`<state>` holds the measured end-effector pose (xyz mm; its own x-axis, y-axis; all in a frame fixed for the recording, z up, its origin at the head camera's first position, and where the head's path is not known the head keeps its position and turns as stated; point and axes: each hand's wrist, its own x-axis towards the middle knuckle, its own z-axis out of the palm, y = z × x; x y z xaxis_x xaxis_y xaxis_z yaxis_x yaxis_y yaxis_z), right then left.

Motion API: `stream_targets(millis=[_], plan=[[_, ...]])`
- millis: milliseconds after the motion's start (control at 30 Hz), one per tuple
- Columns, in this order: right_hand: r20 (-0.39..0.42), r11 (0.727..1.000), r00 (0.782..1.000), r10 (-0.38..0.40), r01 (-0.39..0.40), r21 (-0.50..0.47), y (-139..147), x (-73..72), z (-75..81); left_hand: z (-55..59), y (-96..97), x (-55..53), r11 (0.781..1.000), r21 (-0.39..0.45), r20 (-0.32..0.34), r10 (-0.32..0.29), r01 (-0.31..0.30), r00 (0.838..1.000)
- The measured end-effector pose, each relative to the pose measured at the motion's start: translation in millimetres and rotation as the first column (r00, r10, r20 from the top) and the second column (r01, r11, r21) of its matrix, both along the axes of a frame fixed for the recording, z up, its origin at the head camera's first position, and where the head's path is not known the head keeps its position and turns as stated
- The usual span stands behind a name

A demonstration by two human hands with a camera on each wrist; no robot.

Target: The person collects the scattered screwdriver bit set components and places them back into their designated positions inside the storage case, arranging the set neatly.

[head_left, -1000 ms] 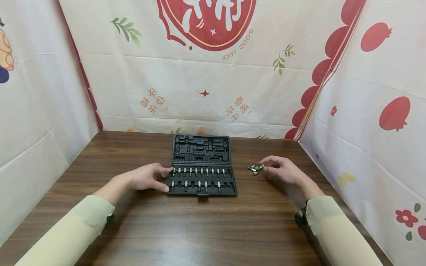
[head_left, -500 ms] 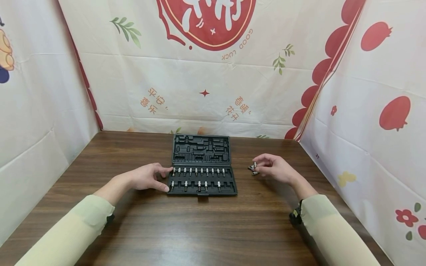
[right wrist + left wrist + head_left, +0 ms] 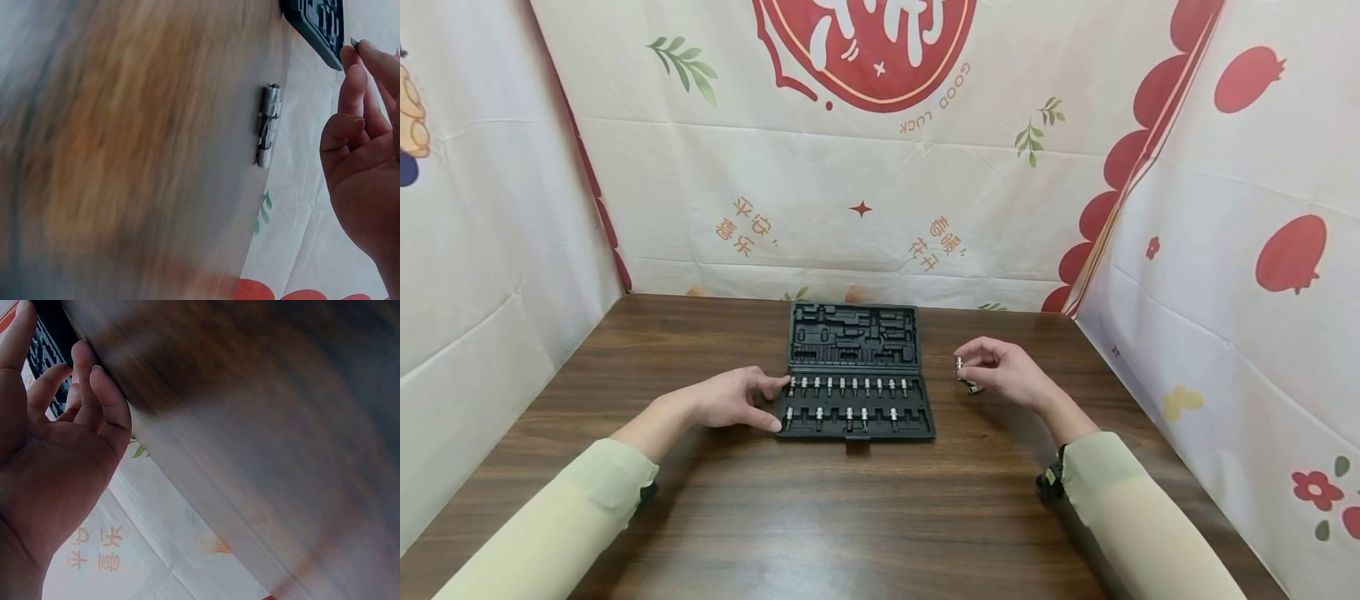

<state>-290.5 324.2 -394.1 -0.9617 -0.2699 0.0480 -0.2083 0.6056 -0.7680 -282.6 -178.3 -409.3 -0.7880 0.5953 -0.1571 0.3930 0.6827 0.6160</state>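
Note:
A black bit-socket case point(image 3: 854, 358) lies unfolded on the table. Two rows of silver bit sockets point(image 3: 848, 417) sit in its near half, with gaps in the front row. My left hand point(image 3: 726, 402) rests at the case's left side, index finger and thumb touching the edge. Right of the case, my right hand point(image 3: 1006, 377) pinches one bit socket point(image 3: 958, 365) upright between thumb and fingertips. In the right wrist view only the dark tip of this bit socket point(image 3: 354, 44) shows between the fingers. Below the hand lie a few loose bit sockets point(image 3: 269, 125).
The brown wooden table point(image 3: 865, 517) is bordered at the back and sides by a printed cloth point(image 3: 820, 175). The case's raised lid half point(image 3: 853, 333), with moulded hollows, lies toward the back.
My right hand has taken a bit socket from the loose pile and moved left with it, toward the case. My left hand has stayed in place at the case.

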Motion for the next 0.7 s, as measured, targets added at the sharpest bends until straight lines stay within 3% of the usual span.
stream_targets(millis=[167,700], plan=[[-0.025,1.000,1.000,0.011,-0.011,-0.015,-11.4,-3.6,0.8,-0.8,-1.4,1.2,1.000,0.004,0.008,-0.001,0.001,1.000],[0.000,0.999,0.999,0.032,-0.032,-0.016,-40.0,-9.8,0.6,1.4,-1.6,-1.2,1.000,-0.022,-0.001,0.001,-0.002,1.000]])
